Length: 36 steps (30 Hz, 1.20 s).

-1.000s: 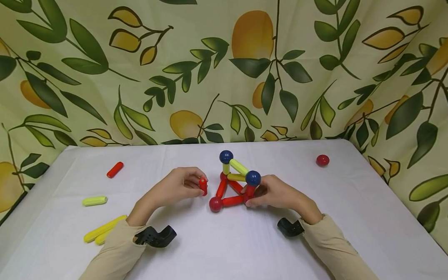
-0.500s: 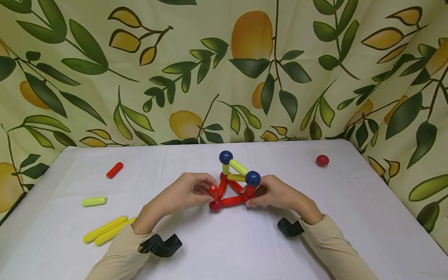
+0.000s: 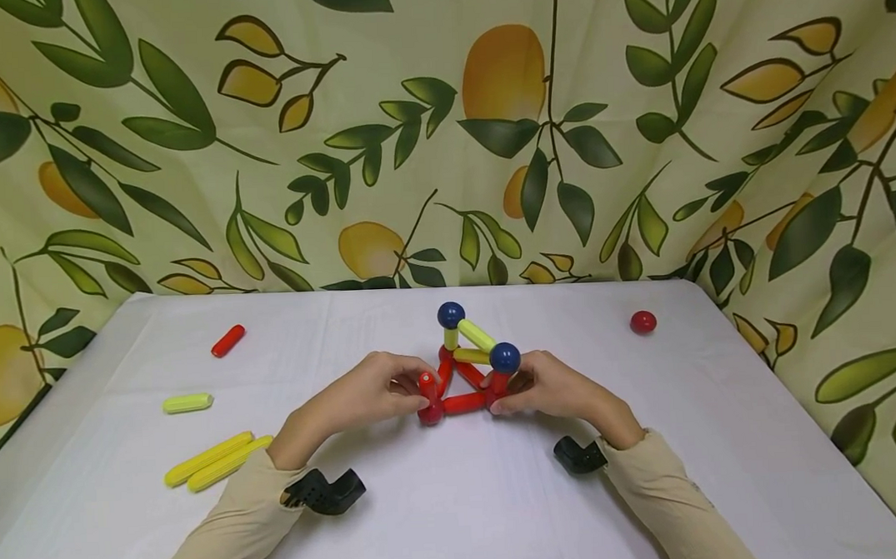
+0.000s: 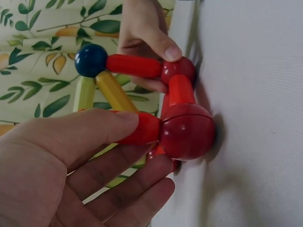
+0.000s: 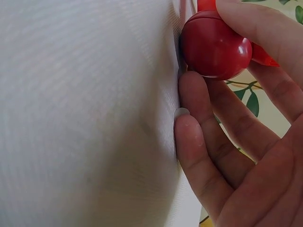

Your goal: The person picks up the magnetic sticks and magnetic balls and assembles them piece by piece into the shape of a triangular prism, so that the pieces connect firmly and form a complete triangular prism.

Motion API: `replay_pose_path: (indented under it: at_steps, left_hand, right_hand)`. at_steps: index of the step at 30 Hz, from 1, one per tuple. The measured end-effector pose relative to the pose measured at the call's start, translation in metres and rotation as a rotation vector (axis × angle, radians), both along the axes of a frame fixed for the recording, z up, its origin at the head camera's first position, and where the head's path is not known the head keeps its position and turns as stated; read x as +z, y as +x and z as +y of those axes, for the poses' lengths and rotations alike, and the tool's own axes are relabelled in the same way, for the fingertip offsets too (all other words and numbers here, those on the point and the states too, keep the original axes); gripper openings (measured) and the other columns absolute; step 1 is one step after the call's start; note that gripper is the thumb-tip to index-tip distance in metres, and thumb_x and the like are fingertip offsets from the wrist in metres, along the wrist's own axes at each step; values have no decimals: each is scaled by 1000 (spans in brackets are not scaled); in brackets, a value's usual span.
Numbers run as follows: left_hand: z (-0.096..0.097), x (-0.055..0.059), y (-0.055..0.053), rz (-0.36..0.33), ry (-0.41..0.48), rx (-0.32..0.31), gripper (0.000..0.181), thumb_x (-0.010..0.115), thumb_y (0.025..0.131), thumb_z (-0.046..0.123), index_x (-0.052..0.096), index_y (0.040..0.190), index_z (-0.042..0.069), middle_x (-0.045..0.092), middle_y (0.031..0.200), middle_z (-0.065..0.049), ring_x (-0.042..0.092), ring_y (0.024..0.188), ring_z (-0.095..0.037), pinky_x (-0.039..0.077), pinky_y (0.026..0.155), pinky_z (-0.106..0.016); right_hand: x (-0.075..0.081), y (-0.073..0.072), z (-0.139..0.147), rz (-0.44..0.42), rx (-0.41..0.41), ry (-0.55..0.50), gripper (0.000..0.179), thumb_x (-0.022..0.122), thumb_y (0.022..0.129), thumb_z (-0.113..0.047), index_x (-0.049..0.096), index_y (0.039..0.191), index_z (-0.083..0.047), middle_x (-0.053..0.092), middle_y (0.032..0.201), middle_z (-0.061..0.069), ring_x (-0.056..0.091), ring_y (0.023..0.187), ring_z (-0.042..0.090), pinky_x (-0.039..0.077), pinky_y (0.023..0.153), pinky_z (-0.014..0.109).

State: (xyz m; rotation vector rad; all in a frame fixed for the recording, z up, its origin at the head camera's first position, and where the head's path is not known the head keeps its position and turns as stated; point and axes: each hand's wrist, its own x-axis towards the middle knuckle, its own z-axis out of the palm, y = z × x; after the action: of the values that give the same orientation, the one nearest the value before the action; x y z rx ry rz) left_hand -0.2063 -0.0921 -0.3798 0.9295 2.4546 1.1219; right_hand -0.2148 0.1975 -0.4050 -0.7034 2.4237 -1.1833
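Observation:
A frame of rods and balls stands on the table [image 3: 457,496]. Red rods [image 3: 464,403] form its triangular base, with red balls at the corners. My left hand [image 3: 370,391] pinches a short red rod [image 4: 144,128] between thumb and fingers; its end meets the front-left red ball [image 4: 188,137], and it stands upright. On the other side, my right hand [image 3: 550,382] grips the front-right red ball [image 5: 215,45] at the base. Two blue balls [image 3: 505,358] top uprights, joined by a pale green rod [image 3: 476,335]. Below this lies a yellow rod [image 3: 471,356], partly hidden.
To the left lie a loose red rod [image 3: 229,341], a pale green rod [image 3: 187,403] and two long yellow rods [image 3: 208,458], one partly behind the left forearm. A loose red ball [image 3: 643,323] rests at the back right. A patterned curtain [image 3: 412,148] hangs behind the table.
My left hand has moved right and slightly nearer, bringing the short red rod onto the front-left red ball. My right hand has stayed on its ball.

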Motion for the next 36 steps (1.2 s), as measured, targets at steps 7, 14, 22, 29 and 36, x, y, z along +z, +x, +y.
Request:
replay_pose_path:
  at_steps: [7,14,22,29,36]
  left_hand:
    - [1,-2,1,11,-35,-15,14,72,90,11,69,103,8,70,85,4,62,78,-6,54,76,-22]
    - [1,0,3,7,-62,-26,13,69,91,9,68,104,7,71,88,1,61,79,-7,53,74,-20]
    - [5,0,3,9,-60,-33,16,67,93,9,67,108,5,69,88,1,60,78,-8,52,74,-20]
    - [6,0,4,25,-56,-41,11,67,92,7,68,103,6,69,88,1,61,76,-6,52,72,-21]
    - [4,-1,3,64,-99,-39,19,74,84,3,68,101,9,67,92,2,60,79,-8,54,75,-23]
  right_hand:
    - [0,1,-2,2,-3,-2,28,81,81,-15,74,108,-7,75,93,4,66,84,15,54,81,25]
    - [1,2,-2,-3,-2,-11,29,81,81,-15,74,108,-7,75,94,4,66,84,15,55,81,25]
    - [1,2,-1,-5,-10,1,29,81,82,-15,74,108,-7,75,94,4,66,84,15,55,80,25]
    - [2,2,-2,-5,-5,6,30,81,82,-16,73,110,-7,75,94,4,66,83,16,55,79,25]
    - [1,2,-2,2,-6,13,30,81,82,-16,73,110,-8,75,95,4,66,84,15,55,81,26]
